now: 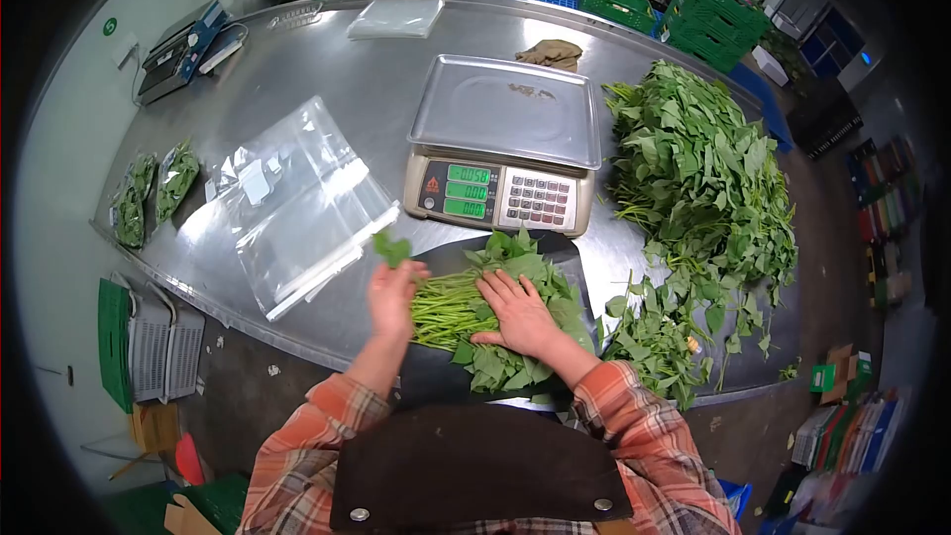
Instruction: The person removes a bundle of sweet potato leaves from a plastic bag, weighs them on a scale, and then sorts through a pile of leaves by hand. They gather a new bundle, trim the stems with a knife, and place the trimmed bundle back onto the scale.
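Note:
A bunch of leafy greens lies on a black sheet at the table's front edge, its cut stems pointing left and its leaves right. My right hand rests on the leaves, palm down with fingers spread. Beside the stem ends, my left hand is closed, with a green leaf sticking out above its fingertips. Just behind the bunch stands a digital scale with lit green displays and some brown bits on its metal pan.
A large heap of leafy greens covers the right side, with looser sprigs nearer me. Clear plastic bags lie at left, beside two filled bags. A sealing machine, brown cloth and green crates stand farther back.

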`<state>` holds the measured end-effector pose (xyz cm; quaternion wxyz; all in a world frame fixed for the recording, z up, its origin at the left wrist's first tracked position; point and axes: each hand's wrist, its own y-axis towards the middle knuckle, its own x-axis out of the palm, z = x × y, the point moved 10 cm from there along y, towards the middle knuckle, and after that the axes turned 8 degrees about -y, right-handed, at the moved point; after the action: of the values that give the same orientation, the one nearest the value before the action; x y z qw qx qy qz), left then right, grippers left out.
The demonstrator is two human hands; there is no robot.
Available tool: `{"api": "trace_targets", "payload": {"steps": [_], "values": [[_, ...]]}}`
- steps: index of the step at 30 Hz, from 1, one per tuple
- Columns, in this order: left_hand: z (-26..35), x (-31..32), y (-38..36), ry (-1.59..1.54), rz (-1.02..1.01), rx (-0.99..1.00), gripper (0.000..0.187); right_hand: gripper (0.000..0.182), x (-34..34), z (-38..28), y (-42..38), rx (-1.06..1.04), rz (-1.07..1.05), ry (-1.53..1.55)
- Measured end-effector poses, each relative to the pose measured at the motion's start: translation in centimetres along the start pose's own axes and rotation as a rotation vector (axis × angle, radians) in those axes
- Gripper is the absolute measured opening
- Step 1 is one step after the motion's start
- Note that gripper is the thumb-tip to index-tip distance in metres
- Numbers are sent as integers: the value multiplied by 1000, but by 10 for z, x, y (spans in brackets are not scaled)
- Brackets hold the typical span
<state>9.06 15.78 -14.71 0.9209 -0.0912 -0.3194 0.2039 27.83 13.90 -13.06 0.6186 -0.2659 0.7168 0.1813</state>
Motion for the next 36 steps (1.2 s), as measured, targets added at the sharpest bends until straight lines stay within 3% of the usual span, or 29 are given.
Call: {"api": "trace_targets", "payload": {"steps": [2, 4, 5, 6, 9, 11, 13, 15, 18, 23, 24, 26, 27, 28, 29, 30, 31, 34, 35, 36], "values": [[46, -16, -7, -63, -101, 35, 13, 93, -1, 3, 0, 18, 6, 10], [76, -25, -51, 492, -525, -375, 4, 93, -1, 5, -2, 39, 12, 17], [79, -46, -83, 837, -677, -636, 6, 92, 0, 6, -2, 43, 10, 19], [77, -87, -106, 1282, -870, -768, 9, 92, 0, 7, 0, 49, 10, 23], [89, -102, -119, 2374, -970, -141, 23, 90, -1, 14, 11, 108, 48, 59], [83, -6, -132, 1562, -876, 295, 32, 89, 0, 18, 22, 181, 78, 75], [45, 64, -155, 1363, -1129, 550, 37, 91, 4, 21, 33, 239, 96, 73], [-37, 63, -157, 1455, -1255, 515, 29, 93, 4, 23, 41, 289, 101, 44], [-84, 75, -168, 1503, -1403, 623, 15, 94, 2, 20, 38, 258, 30, 102], [-53, 101, -181, 1570, -1523, 693, 8, 72, -15, 1, -4, -132, -73, 165], [-34, 115, -180, 1531, -1485, 745, 9, 57, -16, -5, -15, -149, -60, 162], [-2, 138, -172, 1451, -1400, 841, 12, 55, 5, -16, -30, -232, -120, 363], [-1, 139, -150, 1321, -1306, 700, 18, 54, 18, -21, -37, -274, -153, 465], [-12, 133, -132, 1296, -1302, 525, 23, 47, 15, -23, -39, -285, -109, 785], [-26, 119, -113, 1267, -1295, 352, 27, 44, 25, -10, -40, -205, -210, 950], [-64, 80, -88, 1249, -1237, 14, 31, 41, 18, 6, -38, -118, -310, 1113], [-70, 74, -85, 1255, -1217, 26, 31, 39, 15, 22, -36, -28, -413, 1273], [-72, 64, -82, 1242, -1160, 51, 31, 36, -3, 102, 3, 321, -64, 1454], [-73, 63, -83, 1243, -1153, 46, 31, 37, -10, 123, 15, 454, 96, 1429], [-74, 62, -82, 1247, -1148, 48, 31, 36, 20, 127, 35, 379, -49, 999]]}}
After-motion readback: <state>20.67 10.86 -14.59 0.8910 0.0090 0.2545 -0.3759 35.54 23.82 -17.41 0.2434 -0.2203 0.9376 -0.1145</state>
